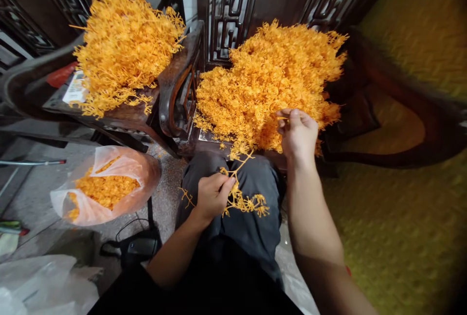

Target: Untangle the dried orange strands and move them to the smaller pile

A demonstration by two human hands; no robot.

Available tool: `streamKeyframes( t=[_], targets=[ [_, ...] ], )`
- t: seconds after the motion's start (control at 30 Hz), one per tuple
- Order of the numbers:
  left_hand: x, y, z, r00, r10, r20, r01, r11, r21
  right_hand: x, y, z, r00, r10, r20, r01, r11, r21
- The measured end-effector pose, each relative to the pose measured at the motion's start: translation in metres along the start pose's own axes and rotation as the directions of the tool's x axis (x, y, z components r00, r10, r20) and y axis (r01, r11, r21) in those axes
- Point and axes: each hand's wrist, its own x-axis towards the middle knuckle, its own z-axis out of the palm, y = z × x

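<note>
My left hand [213, 196] is closed around the stem of a branched orange sprig [251, 203], which looks like plastic artificial-flower greenery. Its twigs stick out above and to the right of the fist, over my lap. My right hand [301, 132] is raised at the front of a large heap of orange sprigs [270, 72] on a dark wooden chair. Thumb and fingers pinch together there, with a thin orange piece of sprig [286, 118] showing at their tips. The rest of that piece is hard to tell from the heap behind.
Another heap of orange sprigs [127, 43] covers the left chair's seat, beside a white box [76, 87]. A translucent plastic bag [146, 174] of orange pieces stands on the floor. Near it lie a black strapped bag [140, 247] and white plastic sheeting [44, 286]. A wooden armrest [182, 77] separates the heaps.
</note>
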Motion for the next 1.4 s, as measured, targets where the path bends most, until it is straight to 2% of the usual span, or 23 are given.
streamKeyframes(
  t=[0.1, 0.17, 0.23, 0.3, 0.4, 0.43, 0.47, 0.5, 0.53, 0.57, 0.6, 0.63, 0.67, 0.7, 0.77, 0.93, 1.03, 1.13, 1.17, 1.2, 1.3, 1.33, 1.4],
  targets=[
    [0.001, 0.001, 0.000, 0.999, -0.009, 0.039, 0.009, 1.000, 0.002, -0.003, -0.008, -0.004, 0.958, 0.070, 0.277, -0.065, 0.998, -0.026],
    [0.003, 0.001, 0.001, 0.999, 0.002, 0.047, -0.003, 1.000, 0.009, -0.010, -0.015, -0.005, 0.880, 0.133, 0.456, -0.096, 0.990, -0.103],
    [0.003, 0.000, 0.002, 0.999, 0.022, 0.045, -0.022, 1.000, 0.011, -0.013, -0.023, -0.004, 0.766, 0.203, 0.610, -0.066, 0.969, -0.240],
    [0.004, 0.000, 0.003, 0.998, 0.035, 0.045, -0.036, 0.999, 0.011, -0.011, -0.029, 0.001, 0.585, 0.280, 0.761, 0.040, 0.927, -0.372],
    [0.004, -0.001, 0.002, 0.997, 0.038, 0.071, -0.040, 0.999, 0.021, -0.005, -0.034, 0.014, 0.206, 0.392, 0.897, 0.226, 0.872, -0.433],
    [0.004, -0.001, 0.002, 0.995, 0.041, 0.087, -0.043, 0.999, 0.024, 0.000, -0.033, 0.019, 0.138, 0.404, 0.905, 0.264, 0.865, -0.426],
    [0.004, -0.001, 0.001, 0.994, 0.048, 0.098, -0.050, 0.998, 0.023, 0.005, -0.031, 0.022, 0.149, 0.391, 0.908, 0.289, 0.861, -0.418],
    [0.004, -0.001, 0.000, 0.993, 0.057, 0.104, -0.059, 0.998, 0.016, 0.013, -0.028, 0.023, 0.254, 0.344, 0.904, 0.297, 0.862, -0.411],
    [0.003, -0.001, -0.001, 0.992, 0.067, 0.105, -0.068, 0.998, 0.005, 0.024, -0.025, 0.022, 0.436, 0.262, 0.861, 0.281, 0.869, -0.407],
    [0.003, 0.000, -0.002, 0.992, 0.074, 0.102, -0.073, 0.997, -0.009, 0.035, -0.022, 0.019, 0.640, 0.169, 0.750, 0.235, 0.886, -0.400],
    [0.002, 0.000, -0.003, 0.993, 0.076, 0.092, -0.074, 0.997, -0.025, 0.047, -0.019, 0.014, 0.808, 0.092, 0.582, 0.166, 0.912, -0.375],
    [0.002, 0.000, -0.004, 0.994, 0.072, 0.076, -0.069, 0.997, -0.041, 0.058, -0.017, 0.008, 0.913, 0.059, 0.404, 0.081, 0.943, -0.323],
    [0.002, 0.000, -0.004, 0.997, 0.060, 0.059, -0.056, 0.997, -0.054, 0.066, -0.016, 0.001, 0.952, 0.083, 0.293, -0.004, 0.966, -0.259],
    [0.002, 0.000, -0.005, 0.998, 0.042, 0.037, -0.040, 0.997, -0.066, 0.069, -0.017, -0.006, 0.961, 0.106, 0.255, -0.055, 0.979, -0.199],
    [0.003, 0.001, -0.005, 1.000, 0.008, -0.001, -0.008, 0.996, -0.094, 0.059, -0.021, -0.018, 0.935, 0.135, 0.328, -0.094, 0.986, -0.136],
    [0.007, 0.001, -0.005, 1.000, 0.013, 0.001, -0.012, 0.972, -0.235, -0.020, -0.028, -0.021, 0.810, 0.219, 0.543, -0.185, 0.976, -0.117],
    [0.006, -0.002, -0.008, 0.999, -0.023, 0.030, 0.032, 0.948, -0.316, -0.059, -0.025, -0.004, 0.672, 0.313, 0.672, -0.235, 0.950, -0.207],
    [0.005, -0.007, -0.010, 0.993, -0.075, 0.090, 0.103, 0.923, -0.370, -0.077, -0.022, 0.018, 0.521, 0.315, 0.793, -0.164, 0.949, -0.269],
    [0.004, -0.008, -0.010, 0.990, -0.094, 0.102, 0.127, 0.911, -0.392, -0.078, -0.020, 0.025, 0.528, 0.286, 0.800, -0.126, 0.958, -0.259],
    [0.003, -0.009, -0.010, 0.989, -0.109, 0.101, 0.142, 0.896, -0.420, -0.075, -0.016, 0.030, 0.583, 0.252, 0.773, -0.100, 0.966, -0.239],
    [0.000, -0.012, -0.010, 0.990, -0.136, 0.039, 0.137, 0.854, -0.503, -0.053, -0.004, 0.032, 0.872, 0.172, 0.458, -0.128, 0.984, -0.126],
    [0.000, -0.012, -0.009, 0.989, -0.149, 0.017, 0.136, 0.848, -0.513, -0.045, -0.001, 0.028, 0.925, 0.168, 0.339, -0.153, 0.986, -0.072],
    [0.000, -0.012, -0.007, 0.979, -0.206, 0.003, 0.179, 0.843, -0.508, -0.035, 0.000, 0.018, 0.960, 0.171, 0.222, -0.179, 0.984, 0.020]
  ],
)
